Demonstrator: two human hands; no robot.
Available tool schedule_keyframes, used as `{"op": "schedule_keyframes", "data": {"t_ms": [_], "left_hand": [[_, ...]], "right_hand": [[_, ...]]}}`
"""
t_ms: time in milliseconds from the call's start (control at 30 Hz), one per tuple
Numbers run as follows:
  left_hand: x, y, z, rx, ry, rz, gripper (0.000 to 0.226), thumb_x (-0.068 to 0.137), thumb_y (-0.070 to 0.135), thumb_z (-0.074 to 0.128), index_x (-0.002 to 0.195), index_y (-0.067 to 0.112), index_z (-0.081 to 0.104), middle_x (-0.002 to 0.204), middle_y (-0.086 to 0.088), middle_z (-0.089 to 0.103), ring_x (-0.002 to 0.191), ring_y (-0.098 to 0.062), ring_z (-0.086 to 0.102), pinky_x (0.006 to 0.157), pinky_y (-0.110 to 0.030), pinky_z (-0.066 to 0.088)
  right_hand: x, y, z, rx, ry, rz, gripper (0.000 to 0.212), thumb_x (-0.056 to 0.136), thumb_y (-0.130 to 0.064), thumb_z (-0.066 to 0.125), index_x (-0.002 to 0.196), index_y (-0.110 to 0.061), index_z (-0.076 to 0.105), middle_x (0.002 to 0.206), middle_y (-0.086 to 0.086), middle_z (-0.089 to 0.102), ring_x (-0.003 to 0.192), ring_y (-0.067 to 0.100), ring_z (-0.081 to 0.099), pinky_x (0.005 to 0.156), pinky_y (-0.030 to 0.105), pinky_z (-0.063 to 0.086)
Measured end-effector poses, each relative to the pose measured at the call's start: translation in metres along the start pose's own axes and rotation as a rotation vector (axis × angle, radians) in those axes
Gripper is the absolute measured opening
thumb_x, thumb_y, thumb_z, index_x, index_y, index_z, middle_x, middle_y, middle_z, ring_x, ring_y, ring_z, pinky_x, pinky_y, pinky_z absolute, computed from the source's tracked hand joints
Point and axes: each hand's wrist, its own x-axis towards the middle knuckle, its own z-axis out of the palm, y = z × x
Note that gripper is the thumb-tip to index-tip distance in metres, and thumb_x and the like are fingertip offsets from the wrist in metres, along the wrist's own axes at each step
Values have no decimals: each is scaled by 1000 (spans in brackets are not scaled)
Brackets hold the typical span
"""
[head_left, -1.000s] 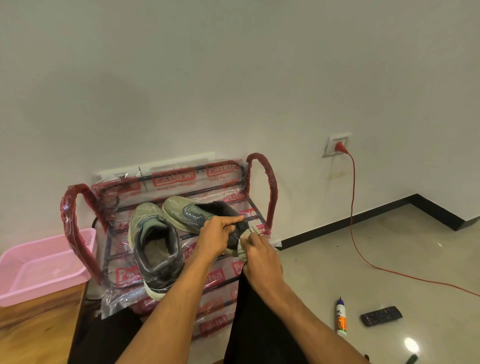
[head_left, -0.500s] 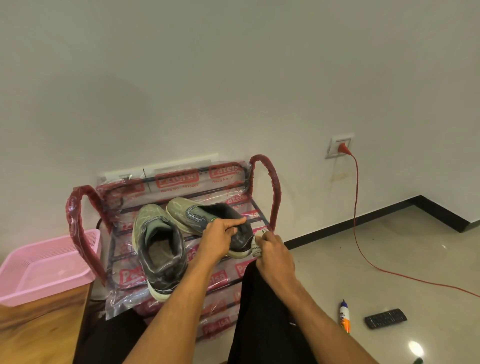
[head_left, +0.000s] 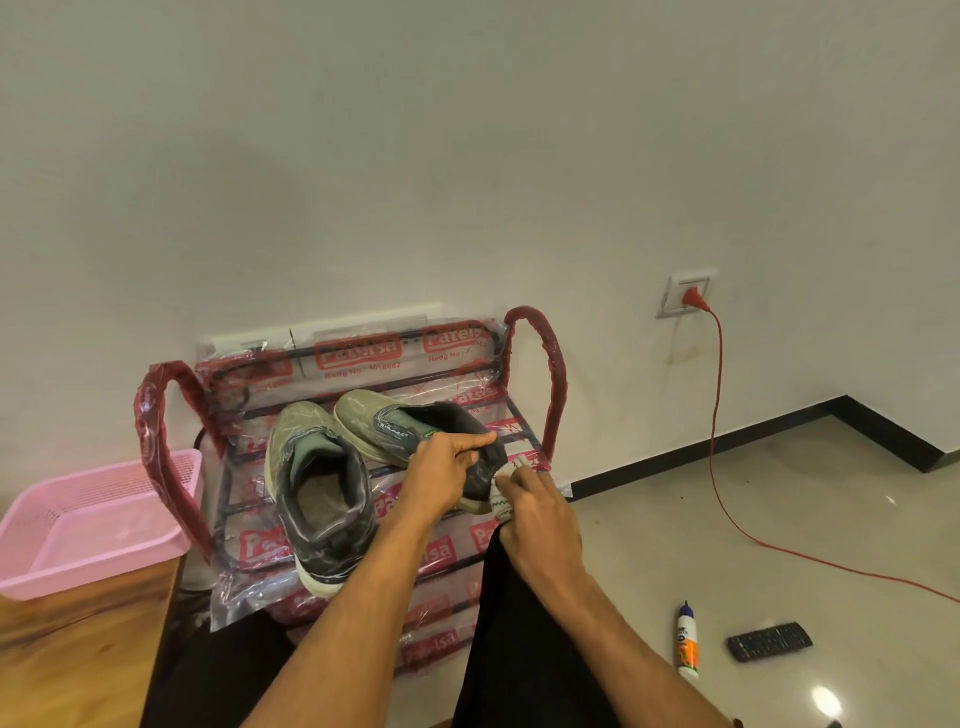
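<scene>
Two olive-green and dark grey sneakers stand on a red shoe rack (head_left: 540, 374) still wrapped in printed plastic. The left sneaker (head_left: 317, 488) sits upright with its opening facing me. The right sneaker (head_left: 405, 426) lies turned, heel toward my hands. My left hand (head_left: 441, 473) grips the right sneaker's collar at the heel. My right hand (head_left: 540, 514) pinches a white patterned sock (head_left: 501, 503) beside that heel. My dark trouser leg (head_left: 524, 649) lies under the right forearm.
A pink plastic basket (head_left: 88, 519) rests on a wooden table (head_left: 78, 660) at the left. On the tiled floor at the right lie a glue bottle (head_left: 688, 642) and a black remote (head_left: 769, 640). A red cable (head_left: 719, 415) runs from the wall socket (head_left: 685, 293) across the floor.
Both hands stay at the right sneaker's heel. My right hand slid slightly down and right with the sock; the view shifted a little.
</scene>
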Motion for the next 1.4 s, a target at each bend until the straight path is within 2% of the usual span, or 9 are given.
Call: {"op": "schedule_keyframes", "data": {"t_ms": [100, 200, 300, 467, 600, 800, 933, 1100, 1400], "left_hand": [[0, 0, 0, 5, 6, 4, 35, 96, 12, 56, 120, 36, 66, 104, 8, 72, 82, -14, 66, 73, -28, 54], [0, 0, 0, 23, 5, 13, 35, 97, 11, 55, 121, 35, 65, 117, 6, 68, 84, -3, 64, 63, -10, 45], [0, 2, -1, 31, 12, 17, 35, 96, 10, 55, 120, 33, 66, 114, 5, 70, 72, 1, 59, 57, -5, 39], [-1, 2, -1, 3, 10, 14, 36, 96, 8, 55, 121, 31, 66, 122, 3, 67, 103, -8, 62, 85, -20, 49], [0, 0, 0, 23, 22, 10, 35, 97, 10, 55, 120, 33, 66, 108, 1, 72, 55, 4, 52, 52, -8, 37], [0, 0, 0, 19, 24, -4, 34, 97, 11, 55, 119, 34, 67, 89, 7, 69, 50, 0, 44, 46, -9, 33], [-1, -1, 0, 7, 12, -6, 35, 96, 10, 56, 118, 36, 67, 87, 9, 71, 57, -8, 49, 49, -12, 39], [0, 2, 0, -19, 10, -12, 35, 96, 11, 56, 118, 37, 67, 100, 7, 72, 78, -20, 67, 74, -33, 55], [-2, 0, -1, -26, 18, 14, 35, 96, 8, 55, 122, 30, 66, 118, 6, 67, 100, -6, 61, 76, -13, 47]], "right_hand": [[7, 1, 1, -50, 9, 41, 47, 75, -20, 79, 119, -10, 66, 115, 5, 62, 108, 23, 58, 87, 36, 54], [5, -2, 5, -121, -12, 20, 51, 58, -22, 91, 103, -10, 72, 101, 4, 66, 93, 21, 63, 76, 33, 57], [1, -6, 11, -182, -11, -12, 51, 52, -21, 93, 98, -10, 72, 96, 4, 64, 86, 20, 63, 71, 32, 57], [3, -8, 14, -203, -3, -25, 51, 49, -28, 95, 91, -10, 73, 91, 5, 65, 82, 19, 64, 68, 33, 58], [-3, -10, 15, -185, -14, -59, 56, 48, -44, 94, 87, -11, 73, 89, 4, 66, 80, 19, 64, 67, 33, 58], [-2, -4, 13, -171, -14, -118, 55, 53, -44, 92, 93, -12, 72, 92, 3, 65, 82, 18, 64, 68, 31, 59], [-7, 9, 5, -103, -32, -228, 48, 68, -28, 83, 107, -7, 67, 102, 7, 63, 90, 23, 62, 74, 35, 58], [-1, 17, -1, -2, -30, -135, 44, 82, -17, 67, 125, -12, 61, 120, 5, 60, 110, 24, 54, 89, 36, 49], [10, 20, 9, 285, 26, 206, 37, 88, -22, 68, 125, -19, 64, 116, -4, 61, 106, 12, 55, 83, 26, 51]]}}
